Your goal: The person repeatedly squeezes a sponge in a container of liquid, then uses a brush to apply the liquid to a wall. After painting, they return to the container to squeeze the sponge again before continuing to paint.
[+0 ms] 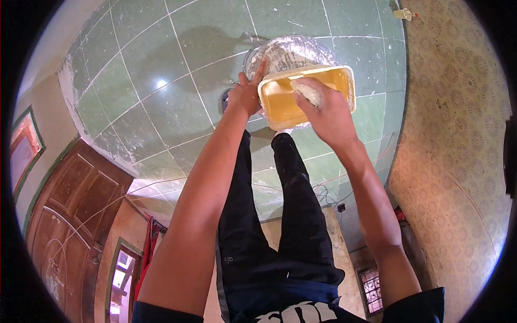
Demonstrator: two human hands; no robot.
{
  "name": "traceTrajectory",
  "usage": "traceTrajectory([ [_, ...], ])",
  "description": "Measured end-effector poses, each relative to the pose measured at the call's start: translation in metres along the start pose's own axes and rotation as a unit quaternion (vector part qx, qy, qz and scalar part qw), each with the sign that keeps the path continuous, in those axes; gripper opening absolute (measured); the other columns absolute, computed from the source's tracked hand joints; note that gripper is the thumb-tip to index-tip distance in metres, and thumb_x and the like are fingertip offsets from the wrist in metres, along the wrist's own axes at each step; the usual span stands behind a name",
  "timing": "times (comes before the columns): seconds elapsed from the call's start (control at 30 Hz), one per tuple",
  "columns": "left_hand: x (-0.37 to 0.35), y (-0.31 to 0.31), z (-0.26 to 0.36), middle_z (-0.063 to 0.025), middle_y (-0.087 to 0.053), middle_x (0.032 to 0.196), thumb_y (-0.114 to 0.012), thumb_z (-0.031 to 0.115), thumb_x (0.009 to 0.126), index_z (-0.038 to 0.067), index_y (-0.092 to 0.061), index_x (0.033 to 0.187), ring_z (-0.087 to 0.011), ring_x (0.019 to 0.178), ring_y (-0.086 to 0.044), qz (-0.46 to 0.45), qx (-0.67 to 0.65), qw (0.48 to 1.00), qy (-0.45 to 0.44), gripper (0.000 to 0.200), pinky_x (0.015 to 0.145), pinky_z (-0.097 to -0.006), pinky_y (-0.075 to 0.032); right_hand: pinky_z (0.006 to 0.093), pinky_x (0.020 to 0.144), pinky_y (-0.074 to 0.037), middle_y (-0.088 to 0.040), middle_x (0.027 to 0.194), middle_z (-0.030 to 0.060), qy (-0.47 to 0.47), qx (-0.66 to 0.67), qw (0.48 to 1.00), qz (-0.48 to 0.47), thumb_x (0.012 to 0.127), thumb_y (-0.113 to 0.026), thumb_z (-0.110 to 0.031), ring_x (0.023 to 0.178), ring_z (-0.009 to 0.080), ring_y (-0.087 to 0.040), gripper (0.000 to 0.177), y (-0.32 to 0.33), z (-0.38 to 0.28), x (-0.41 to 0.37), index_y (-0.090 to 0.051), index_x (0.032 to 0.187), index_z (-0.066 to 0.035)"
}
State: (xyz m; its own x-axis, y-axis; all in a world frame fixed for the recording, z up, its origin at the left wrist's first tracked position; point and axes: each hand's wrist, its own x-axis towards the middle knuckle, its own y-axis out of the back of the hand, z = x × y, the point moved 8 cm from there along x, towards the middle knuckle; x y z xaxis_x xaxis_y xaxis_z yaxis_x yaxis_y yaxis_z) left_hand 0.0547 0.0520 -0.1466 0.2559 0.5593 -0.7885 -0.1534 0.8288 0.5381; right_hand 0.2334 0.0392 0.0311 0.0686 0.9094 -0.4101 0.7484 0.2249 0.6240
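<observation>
While the left hand (pixel 245 96) grips the left rim of the yellow tub (pixel 280 110), held over a white-caked bucket (pixel 291 51) on the green floor (pixel 151 97), the right hand (pixel 329 117) closes its fingers round a pale lump (pixel 308 91) inside it. The shirt (pixel 301 313) lettering is cut off and unreadable.

tub (pixel 280 110) — translucent yellow plastic | bucket (pixel 291 51) — plaster-crusted, rough | floor tiles (pixel 134 91) — green, glossy
</observation>
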Motion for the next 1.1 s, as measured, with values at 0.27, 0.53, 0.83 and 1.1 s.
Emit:
traceTrajectory([
  [0.27,-0.004,0.004,0.003,-0.0245,-0.046,0.146,-0.087,0.023,0.084,0.049,0.022,0.164,-0.0437,0.123,-0.067,-0.029,0.027,0.999,0.026,0.138,0.100,-0.0510,-0.059,0.0504,0.086,-0.057,-0.075,0.107,0.0243,-0.019,-0.079,0.997,0.011,0.097,-0.071,-0.028,0.098,0.0444,-0.072,0.035,0.035,0.020,-0.003,-0.072,0.125,-0.006],
  [0.53,-0.002,-0.001,0.001,-0.0237,-0.045,0.148,-0.086,0.023,0.084,0.050,0.022,0.164,-0.0449,0.123,-0.066,-0.022,0.043,0.998,0.029,0.137,0.100,-0.0512,-0.059,0.0533,0.084,-0.057,-0.075,0.102,0.0248,-0.048,-0.189,0.981,0.002,0.099,-0.066,-0.029,0.094,0.0453,-0.072,0.035,0.031,0.028,-0.027,-0.068,0.127,-0.007],
  [0.83,0.000,-0.003,-0.002,-0.0272,-0.049,0.141,-0.084,0.027,0.085,0.048,0.014,0.167,-0.0490,0.116,-0.069,0.031,0.012,0.999,-0.014,0.130,0.094,-0.0541,-0.060,0.0542,0.083,-0.056,-0.075,0.095,0.0255,-0.021,-0.069,0.997,-0.003,0.099,-0.067,-0.030,0.091,0.0449,-0.072,0.036,-0.022,-0.013,-0.026,-0.069,0.121,-0.002],
  [1.1,0.002,-0.002,-0.002,-0.0283,-0.050,0.139,-0.085,0.032,0.085,0.048,0.013,0.167,-0.0494,0.115,-0.069,0.030,0.001,0.999,-0.011,0.130,0.094,-0.0537,-0.060,0.0470,0.083,-0.056,-0.074,0.097,0.0267,-0.031,0.109,0.993,0.025,0.096,-0.072,-0.027,0.092,0.0449,-0.072,0.034,-0.018,-0.006,-0.004,-0.073,0.117,-0.001],
])
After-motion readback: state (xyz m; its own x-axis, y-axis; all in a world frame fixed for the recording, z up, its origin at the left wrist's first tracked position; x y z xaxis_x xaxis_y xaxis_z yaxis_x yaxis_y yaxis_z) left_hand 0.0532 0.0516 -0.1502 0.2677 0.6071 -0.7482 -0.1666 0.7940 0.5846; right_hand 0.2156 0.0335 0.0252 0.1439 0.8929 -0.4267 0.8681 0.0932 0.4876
